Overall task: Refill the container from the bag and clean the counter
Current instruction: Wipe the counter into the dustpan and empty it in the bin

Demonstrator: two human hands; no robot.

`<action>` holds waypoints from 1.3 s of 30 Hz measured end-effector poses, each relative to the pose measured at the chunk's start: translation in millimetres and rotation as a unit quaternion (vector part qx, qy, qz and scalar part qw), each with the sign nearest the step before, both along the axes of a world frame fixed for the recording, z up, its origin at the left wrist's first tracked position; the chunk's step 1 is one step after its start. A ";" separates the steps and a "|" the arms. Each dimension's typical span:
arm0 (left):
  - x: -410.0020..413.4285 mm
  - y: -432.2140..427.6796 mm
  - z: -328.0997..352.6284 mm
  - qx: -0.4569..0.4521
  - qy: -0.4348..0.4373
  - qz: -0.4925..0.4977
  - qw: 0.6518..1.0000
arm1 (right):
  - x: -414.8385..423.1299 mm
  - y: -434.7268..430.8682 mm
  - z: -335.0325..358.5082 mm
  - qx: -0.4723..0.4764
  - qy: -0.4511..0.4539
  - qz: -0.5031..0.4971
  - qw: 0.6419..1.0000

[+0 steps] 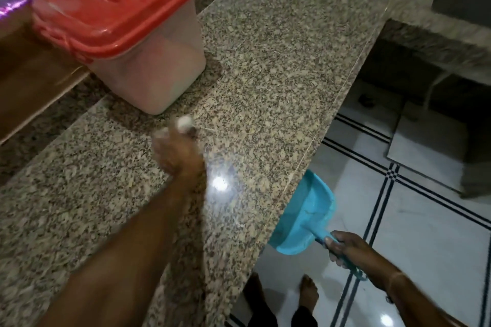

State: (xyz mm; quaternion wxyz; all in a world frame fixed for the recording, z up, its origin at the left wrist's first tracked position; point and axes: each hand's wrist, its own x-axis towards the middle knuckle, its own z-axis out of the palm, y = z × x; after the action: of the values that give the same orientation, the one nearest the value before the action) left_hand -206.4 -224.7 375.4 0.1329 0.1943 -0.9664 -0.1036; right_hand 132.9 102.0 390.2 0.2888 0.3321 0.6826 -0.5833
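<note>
- Gripping the handle of a blue dustpan [305, 215], the right hand [348, 252] has its fingers curled round the handle and its thumb along the top.
- The dustpan's scoop lies just beyond that hand, tucked against and slightly under the front edge of the granite counter [279, 61], with its open mouth toward the stone.
- The left hand [178, 151] rests low on the counter, well apart from the right hand and farther forward. It is blurred, so I cannot tell how far its fingers are spread or whether they pinch anything.
- Something small and white [185, 123] shows at the left fingertips; what it is cannot be made out.
- The container [148, 77] stands on the counter just ahead of the left hand, with its red lid [114, 5] on and pale contents showing through its clear wall.
- Below the right hand are a white tiled floor [425, 247] with dark lines and the person's bare foot [309, 290].
</note>
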 end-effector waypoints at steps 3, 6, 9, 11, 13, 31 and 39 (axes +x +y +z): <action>-115.5 -67.2 -97.5 -0.049 0.116 0.067 0.990 | 5.1 6.3 -8.2 0.008 -0.023 -0.009 1.000; -74.2 13.8 7.1 -0.022 0.072 0.123 0.990 | 4.8 7.7 -15.5 0.013 -0.041 -0.012 0.999; 3.2 87.5 56.8 0.026 -0.053 -0.170 0.984 | -0.6 7.3 -19.6 0.018 -0.048 -0.019 0.999; 31.2 98.5 62.0 0.062 -0.082 -0.313 0.944 | -6.2 5.1 -16.8 0.020 -0.048 -0.013 0.999; 19.3 86.2 65.0 0.104 -0.065 -0.299 0.946 | -12.2 3.3 -11.2 0.016 -0.045 -0.008 0.999; -30.6 117.8 63.3 0.145 -0.038 -0.134 0.980 | -45.7 58.5 7.6 0.009 0.030 0.013 0.999; 17.3 207.9 61.3 0.070 -0.086 -0.346 0.931 | -83.5 109.6 1.0 -0.024 0.023 0.048 0.998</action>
State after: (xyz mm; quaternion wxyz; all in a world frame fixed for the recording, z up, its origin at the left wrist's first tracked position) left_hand -189.0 -16.8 436.6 -0.0091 -0.1354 -0.9716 -0.1938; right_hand 49.4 211.6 391.2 0.3086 0.2787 0.6901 -0.5923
